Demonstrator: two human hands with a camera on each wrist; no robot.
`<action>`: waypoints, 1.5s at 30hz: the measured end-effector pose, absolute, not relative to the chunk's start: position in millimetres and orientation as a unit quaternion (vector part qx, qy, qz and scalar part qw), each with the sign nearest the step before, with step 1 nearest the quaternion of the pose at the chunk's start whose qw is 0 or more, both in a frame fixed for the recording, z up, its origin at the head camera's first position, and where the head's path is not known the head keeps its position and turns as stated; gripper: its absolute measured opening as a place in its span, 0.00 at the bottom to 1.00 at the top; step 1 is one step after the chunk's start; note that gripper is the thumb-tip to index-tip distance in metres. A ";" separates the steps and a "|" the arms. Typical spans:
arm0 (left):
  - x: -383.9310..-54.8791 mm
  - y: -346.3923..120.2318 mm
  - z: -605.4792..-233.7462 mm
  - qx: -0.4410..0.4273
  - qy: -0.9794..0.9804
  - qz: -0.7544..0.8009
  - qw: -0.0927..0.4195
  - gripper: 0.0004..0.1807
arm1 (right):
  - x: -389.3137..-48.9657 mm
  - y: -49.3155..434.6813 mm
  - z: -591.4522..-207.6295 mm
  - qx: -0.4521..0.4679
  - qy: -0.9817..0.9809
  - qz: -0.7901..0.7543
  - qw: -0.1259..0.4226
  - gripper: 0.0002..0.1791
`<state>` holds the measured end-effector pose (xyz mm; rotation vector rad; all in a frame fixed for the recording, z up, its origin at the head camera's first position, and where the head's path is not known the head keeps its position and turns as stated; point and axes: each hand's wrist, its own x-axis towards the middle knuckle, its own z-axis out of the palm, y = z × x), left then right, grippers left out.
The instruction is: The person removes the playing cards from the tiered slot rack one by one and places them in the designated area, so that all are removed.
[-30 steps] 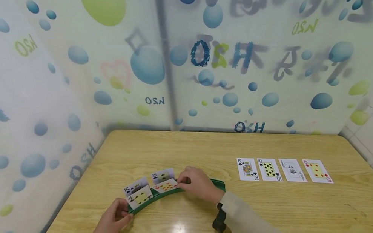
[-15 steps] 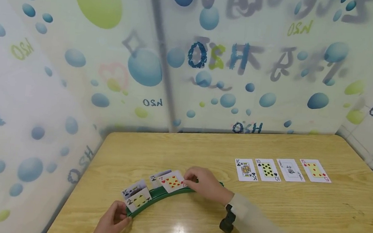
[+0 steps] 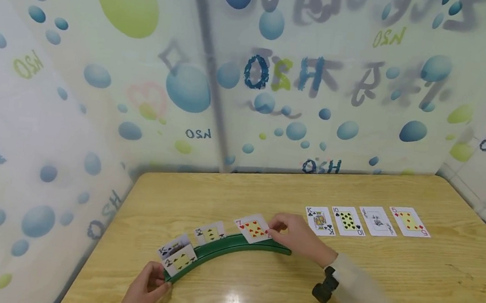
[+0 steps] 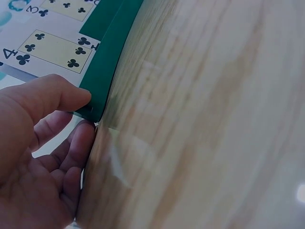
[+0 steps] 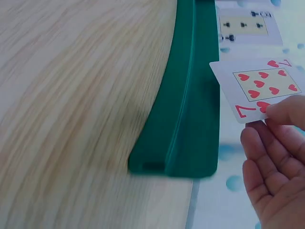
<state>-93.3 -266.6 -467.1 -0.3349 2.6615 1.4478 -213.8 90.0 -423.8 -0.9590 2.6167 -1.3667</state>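
Observation:
A curved green card holder (image 3: 233, 246) stands on the table. My left hand (image 3: 145, 289) grips its left end, thumb (image 4: 71, 95) on top. Beside that hand, a four of clubs (image 3: 180, 260) stands in the front slot, overlapping a king (image 3: 171, 246) behind it. Farther along the holder is a three of clubs (image 3: 211, 233). My right hand (image 3: 298, 236) pinches a seven of hearts (image 5: 262, 86) by one corner, thumb on its face. In the head view this card overlaps the back of the holder's right half, tilted.
To the right, a king of clubs (image 3: 321, 221), a ten of spades (image 3: 349, 221), a joker (image 3: 378, 221) and a five of diamonds (image 3: 410, 222) lie face up in a row on the wooden table (image 3: 389, 285). A patterned wall (image 3: 271, 139) rises behind the table.
My right hand has lifted the seven of hearts from in front of the three of clubs and carried it right along the holder. The three of clubs now shows fully. My left hand stays put.

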 end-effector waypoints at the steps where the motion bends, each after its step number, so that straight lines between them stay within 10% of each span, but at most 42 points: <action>1: -93.3 -266.5 -467.0 -0.111 0.873 0.473 0.046 0.18 | -213.9 94.0 -423.5 -0.305 0.845 -0.439 0.017 0.02; 32: -93.2 -264.6 -465.1 -0.103 0.874 0.474 0.036 0.17 | -187.9 200.6 -426.8 -0.203 0.899 -0.379 -0.078 0.02; 45: -92.6 -265.4 -466.6 -0.110 0.872 0.475 0.040 0.17 | -176.3 219.3 -426.3 -0.125 0.923 -0.362 0.024 0.10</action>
